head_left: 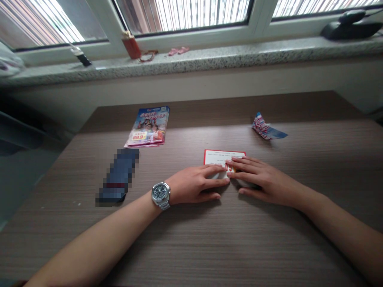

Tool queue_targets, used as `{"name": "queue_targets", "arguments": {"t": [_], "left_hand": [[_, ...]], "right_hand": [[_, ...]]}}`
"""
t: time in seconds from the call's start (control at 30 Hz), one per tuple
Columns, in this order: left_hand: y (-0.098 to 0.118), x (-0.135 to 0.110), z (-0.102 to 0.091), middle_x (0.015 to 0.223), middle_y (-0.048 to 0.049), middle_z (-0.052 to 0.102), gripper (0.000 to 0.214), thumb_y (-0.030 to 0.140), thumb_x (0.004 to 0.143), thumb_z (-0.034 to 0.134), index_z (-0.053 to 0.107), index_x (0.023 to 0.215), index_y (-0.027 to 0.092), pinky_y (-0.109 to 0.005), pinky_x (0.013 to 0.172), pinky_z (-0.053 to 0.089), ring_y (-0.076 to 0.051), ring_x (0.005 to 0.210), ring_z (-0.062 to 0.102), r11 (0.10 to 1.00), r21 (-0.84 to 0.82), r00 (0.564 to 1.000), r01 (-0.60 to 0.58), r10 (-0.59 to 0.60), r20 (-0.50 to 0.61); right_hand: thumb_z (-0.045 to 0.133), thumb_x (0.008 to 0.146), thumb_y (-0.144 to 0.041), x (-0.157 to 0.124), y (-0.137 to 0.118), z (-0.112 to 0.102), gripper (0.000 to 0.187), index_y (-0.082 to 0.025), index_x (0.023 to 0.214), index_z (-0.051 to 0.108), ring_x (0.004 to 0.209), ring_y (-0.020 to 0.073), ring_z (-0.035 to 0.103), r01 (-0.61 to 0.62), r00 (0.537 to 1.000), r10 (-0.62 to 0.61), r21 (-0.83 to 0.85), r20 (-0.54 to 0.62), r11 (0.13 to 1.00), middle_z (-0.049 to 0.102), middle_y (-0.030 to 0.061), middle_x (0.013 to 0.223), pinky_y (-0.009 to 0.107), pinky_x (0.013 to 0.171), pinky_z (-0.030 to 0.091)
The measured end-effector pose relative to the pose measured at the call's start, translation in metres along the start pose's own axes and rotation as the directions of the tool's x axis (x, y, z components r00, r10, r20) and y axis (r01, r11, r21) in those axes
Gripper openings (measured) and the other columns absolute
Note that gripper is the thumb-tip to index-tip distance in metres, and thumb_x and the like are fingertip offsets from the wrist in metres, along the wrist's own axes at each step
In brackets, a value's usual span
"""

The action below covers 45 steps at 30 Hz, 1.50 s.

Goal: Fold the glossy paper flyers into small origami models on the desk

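A white sheet of paper with a red border and small print point(221, 156) lies on the wooden table point(191, 235). It looks folded, and its near part is hidden under my fingers. My left hand point(199, 184), with a silver watch point(160, 192) on the wrist, rests on the sheet's near left side, fingers stretched out and slightly apart. From the other side my right hand point(263, 179) lies flat over the sheet's right part, fingers extended. The fingertips of both hands almost meet over the paper.
A stack of colourful leaflets point(149, 126) lies at the back left, near a blurred-out dark blue object point(119, 175). At the back right stands a folded paper piece point(266, 129). On the stone windowsill point(209, 61) are a red box point(131, 46) and a black device point(350, 28).
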<state>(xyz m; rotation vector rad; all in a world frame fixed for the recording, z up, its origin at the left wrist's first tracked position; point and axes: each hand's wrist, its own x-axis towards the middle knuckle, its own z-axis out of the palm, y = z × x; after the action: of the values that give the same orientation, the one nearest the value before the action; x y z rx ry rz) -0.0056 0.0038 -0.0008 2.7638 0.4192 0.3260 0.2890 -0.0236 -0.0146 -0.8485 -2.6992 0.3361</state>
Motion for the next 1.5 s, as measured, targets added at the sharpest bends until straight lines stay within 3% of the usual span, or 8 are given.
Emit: {"name": "queue_targets", "arguments": {"t": [0.27, 0.53, 0.77, 1.1, 1.5], "left_hand": [[-0.001, -0.001, -0.002, 0.148, -0.0156, 0.050, 0.044, 0.046, 0.098, 0.056, 0.061, 0.135, 0.022, -0.045, 0.109, 0.050, -0.030, 0.134, 0.053, 1.000, 0.029, 1.000, -0.005, 0.006, -0.028], [-0.005, -0.004, -0.002, 0.147, -0.0129, 0.053, 0.037, 0.037, 0.099, 0.056, 0.063, 0.132, 0.021, -0.041, 0.112, 0.048, -0.026, 0.135, 0.053, 1.000, -0.023, 1.000, 0.001, -0.002, -0.030], [0.001, -0.001, -0.003, 0.148, -0.0137, 0.051, 0.047, 0.045, 0.099, 0.054, 0.055, 0.140, 0.023, -0.045, 0.108, 0.050, -0.029, 0.134, 0.052, 1.000, 0.025, 1.000, 0.017, -0.017, -0.005], [0.005, 0.001, -0.005, 0.149, -0.0133, 0.049, 0.045, 0.045, 0.100, 0.051, 0.056, 0.139, 0.023, -0.044, 0.106, 0.052, -0.029, 0.132, 0.054, 0.998, 0.050, 0.999, 0.037, -0.038, 0.009], [0.006, 0.001, -0.004, 0.148, -0.0136, 0.050, 0.043, 0.043, 0.101, 0.050, 0.056, 0.137, 0.021, -0.044, 0.105, 0.053, -0.029, 0.130, 0.056, 0.998, 0.061, 0.999, 0.031, -0.031, 0.011]], "right_hand": [[0.065, 0.093, -0.029, 0.000, 0.000, 0.000, 0.050, -0.028, 0.142, 0.056, 0.144, 0.0292, 0.042, -0.002, 1.000, 0.002, 0.032, -0.003, 0.999, 0.046, 0.0079, 0.156, 0.053, 0.118, 0.036], [0.064, 0.093, -0.031, -0.001, 0.002, 0.001, 0.050, -0.026, 0.142, 0.056, 0.145, 0.0292, 0.040, 0.001, 1.000, -0.001, 0.027, 0.003, 1.000, 0.045, 0.0087, 0.157, 0.054, 0.118, 0.035], [0.064, 0.094, -0.031, -0.001, 0.001, 0.001, 0.050, -0.027, 0.143, 0.055, 0.144, 0.0290, 0.041, 0.003, 1.000, -0.003, 0.022, -0.001, 1.000, 0.045, 0.0085, 0.157, 0.055, 0.119, 0.034], [0.065, 0.092, -0.028, 0.001, 0.000, 0.001, 0.053, -0.031, 0.144, 0.054, 0.142, 0.0299, 0.045, -0.021, 1.000, 0.021, 0.038, -0.017, 0.999, 0.047, 0.0075, 0.155, 0.056, 0.117, 0.036], [0.059, 0.097, -0.030, 0.001, -0.001, 0.002, 0.044, -0.026, 0.141, 0.056, 0.143, 0.0281, 0.044, -0.022, 1.000, 0.021, -0.034, -0.007, 0.999, 0.046, 0.0093, 0.155, 0.054, 0.116, 0.038]]}}
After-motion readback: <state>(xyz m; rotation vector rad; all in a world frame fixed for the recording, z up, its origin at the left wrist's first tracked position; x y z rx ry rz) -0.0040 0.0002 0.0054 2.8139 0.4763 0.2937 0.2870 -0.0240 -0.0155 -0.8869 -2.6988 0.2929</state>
